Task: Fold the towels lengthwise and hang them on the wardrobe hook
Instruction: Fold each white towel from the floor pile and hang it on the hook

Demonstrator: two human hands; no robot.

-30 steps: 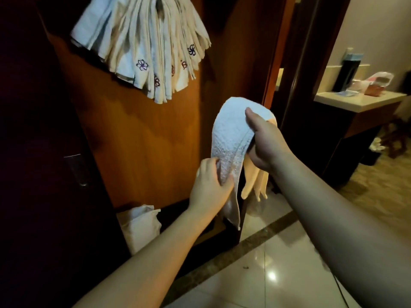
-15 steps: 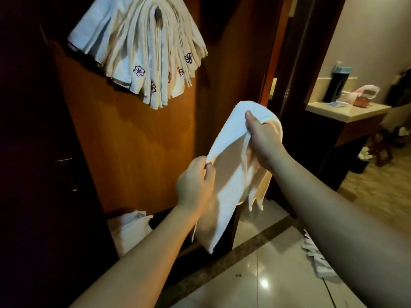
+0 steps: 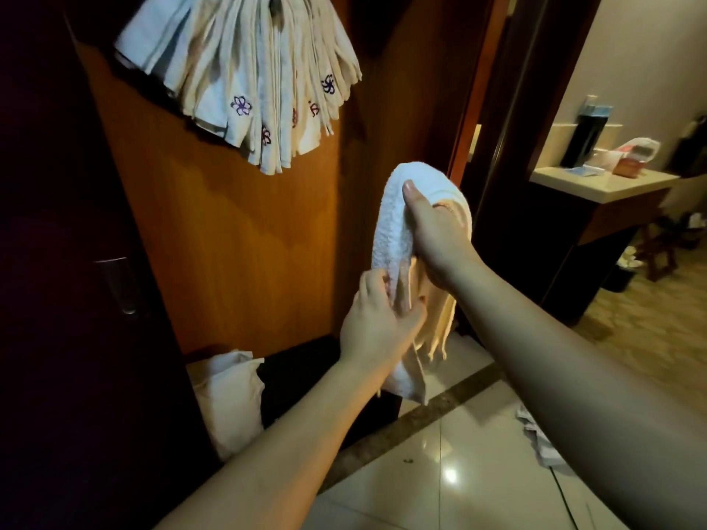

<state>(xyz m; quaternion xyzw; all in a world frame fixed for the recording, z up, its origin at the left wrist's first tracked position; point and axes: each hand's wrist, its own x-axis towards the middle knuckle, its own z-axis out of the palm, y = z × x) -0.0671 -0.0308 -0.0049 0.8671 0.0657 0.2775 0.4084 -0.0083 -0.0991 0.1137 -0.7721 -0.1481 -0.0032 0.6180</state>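
Glossy tiled floor (image 3: 459, 472) is carrying crumpled cloth (image 3: 535, 438) at right and a white bag (image 3: 229, 399) by the wardrobe, tabletop (image 3: 600, 185) is holding a dark bottle (image 3: 581, 135) and packets (image 3: 631, 154).

A white terry towel (image 3: 396, 227) is folded into a narrow strip, arched over at the top, its lower end hanging down. Behind it hang cream towels (image 3: 436, 330). Up on the wardrobe hangs a fanned bunch (image 3: 245, 70) with purple flowers
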